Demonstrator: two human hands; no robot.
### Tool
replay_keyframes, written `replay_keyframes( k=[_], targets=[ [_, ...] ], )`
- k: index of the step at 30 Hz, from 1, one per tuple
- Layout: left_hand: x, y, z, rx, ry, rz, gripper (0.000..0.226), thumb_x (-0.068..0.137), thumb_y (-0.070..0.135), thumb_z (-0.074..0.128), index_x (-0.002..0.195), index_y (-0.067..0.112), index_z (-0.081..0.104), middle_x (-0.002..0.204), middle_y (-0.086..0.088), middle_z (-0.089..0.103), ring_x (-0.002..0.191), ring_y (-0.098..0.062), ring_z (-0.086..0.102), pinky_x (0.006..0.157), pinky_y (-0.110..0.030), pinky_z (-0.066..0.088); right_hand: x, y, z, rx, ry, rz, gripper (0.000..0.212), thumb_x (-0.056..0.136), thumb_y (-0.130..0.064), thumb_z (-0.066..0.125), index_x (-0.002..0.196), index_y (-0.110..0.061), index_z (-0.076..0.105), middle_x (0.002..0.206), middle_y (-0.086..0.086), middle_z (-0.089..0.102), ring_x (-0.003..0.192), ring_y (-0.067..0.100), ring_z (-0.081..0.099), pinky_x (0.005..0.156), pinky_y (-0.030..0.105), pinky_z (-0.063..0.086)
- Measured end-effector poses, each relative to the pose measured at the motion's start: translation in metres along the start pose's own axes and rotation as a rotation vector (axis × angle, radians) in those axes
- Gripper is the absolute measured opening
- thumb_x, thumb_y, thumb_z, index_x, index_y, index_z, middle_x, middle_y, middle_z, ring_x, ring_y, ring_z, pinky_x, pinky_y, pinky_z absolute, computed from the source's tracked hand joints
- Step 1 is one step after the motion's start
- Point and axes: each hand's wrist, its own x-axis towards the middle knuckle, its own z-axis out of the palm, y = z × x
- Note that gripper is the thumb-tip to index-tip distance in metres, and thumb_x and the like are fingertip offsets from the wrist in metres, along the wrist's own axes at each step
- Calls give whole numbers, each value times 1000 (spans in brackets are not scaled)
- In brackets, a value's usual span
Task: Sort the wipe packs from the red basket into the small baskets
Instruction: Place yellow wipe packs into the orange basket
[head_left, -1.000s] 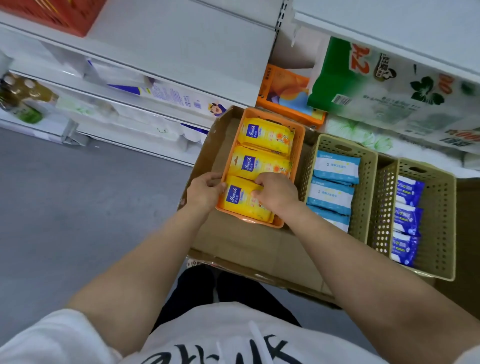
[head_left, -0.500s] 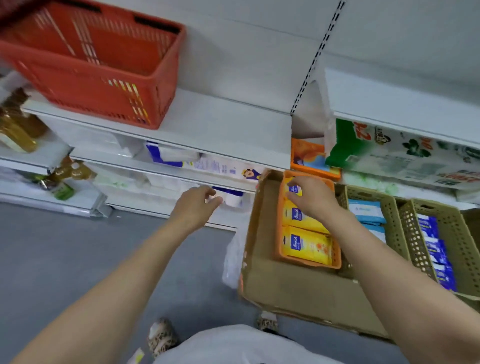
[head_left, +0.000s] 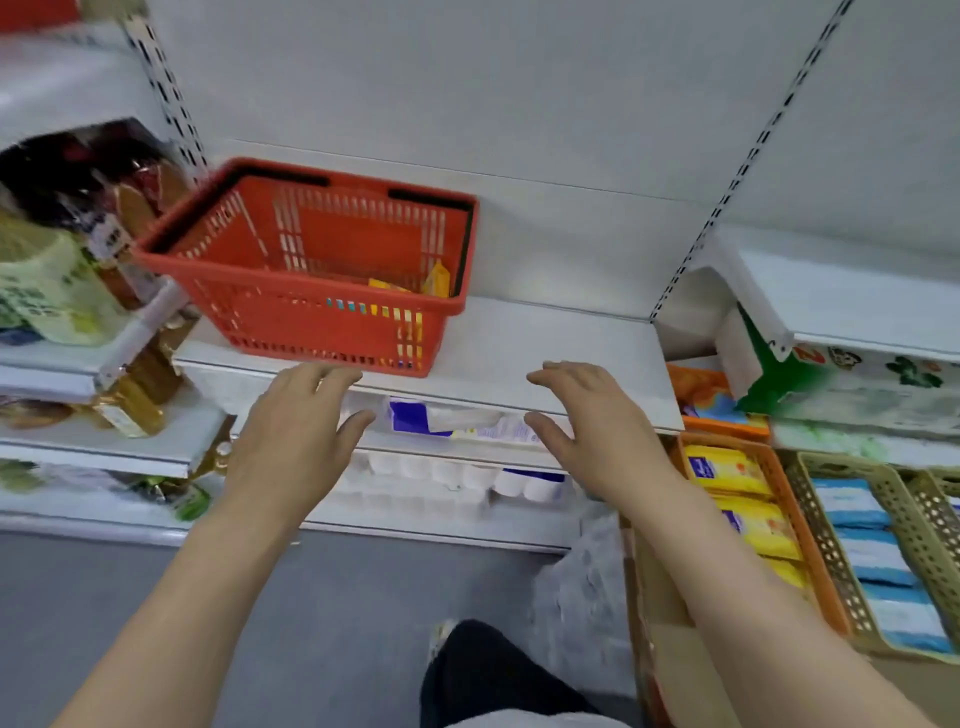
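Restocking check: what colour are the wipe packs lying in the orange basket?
Yellow wipe packs, seen in the head view in the orange basket.

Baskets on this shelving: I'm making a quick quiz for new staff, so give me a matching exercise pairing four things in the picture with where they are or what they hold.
Things:
1. red basket
2. orange basket
3. tan basket
4. left hand

Places or states:
A. holds blue and white packs
B. sits on the white shelf, a few yellow packs inside
C. open, raised below the red basket, holding nothing
D. holds yellow packs in a row

Pairs: 1-B, 2-D, 3-A, 4-C
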Motion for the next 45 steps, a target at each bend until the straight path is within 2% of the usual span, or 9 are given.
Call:
replay_keyframes(
  k=[11,16,21,29,34,36,40,42,45],
  targets=[
    [176,-74,-6,31,48,35,41,89,33,68,123,9,64,125,-12,61,116,-35,54,101,-44,43,203,-24,24,85,31,-49,44,96,-40,57,137,-27,53,146,-5,48,135,15,37,103,27,34],
    [241,-99,10,43,-35,41,42,93,36,61,128,12,61,129,-8,58,123,-29,49,106,-40,38,286,-30,36,80,-2,-71,44,95,-38,59,136,-22,55,141,1,53,132,21,42,104,31,36],
    [286,-130,42,42,-220,-10,46,94,45,57,131,17,56,130,-4,56,122,-25,48,102,-38,39,346,-37,74,70,-208,-46,48,95,-43,57,137,-21,52,139,2,55,129,22,46,103,36,40],
    [355,-179,94,29,-636,7,60,92,53,55,140,18,43,133,-10,53,124,-29,48,101,-45,43,405,-44,151,50,-644,214,55,90,-51,60,132,-16,55,133,8,60,119,28,57,93,35,47],
    [378,-208,113,32,-808,36,60,93,52,55,139,14,46,138,-14,53,126,-30,49,99,-38,44,424,-63,191,-65,-884,402,66,91,-65,48,126,-10,59,135,12,57,124,31,52,108,45,34],
    [383,-218,118,16,-840,46,60,93,53,55,137,14,47,137,-14,54,125,-31,50,96,-37,44,430,-71,203,-92,-871,463,69,92,-65,47,132,-9,54,138,11,54,128,31,49,108,44,34],
    [389,-226,129,-77,-880,40,64,92,58,54,139,14,48,138,-12,55,122,-29,53,93,-35,45,432,-73,216,93,-783,673,107,83,-52,71,155,-3,7,155,11,37,140,29,39,110,34,37],
    [389,-224,136,-153,-930,0,70,92,59,53,145,15,41,144,-11,50,126,-28,51,96,-36,45,431,-70,215,241,-716,834,117,73,-51,81,155,-5,11,156,9,36,141,27,37,109,31,36],
    [389,-219,146,-279,-944,-60,79,88,59,59,150,17,32,145,-9,50,128,-28,52,96,-35,46,432,-69,209,393,-663,904,102,69,-48,85,149,-10,34,149,6,46,136,24,44,104,27,40]
  ],
)
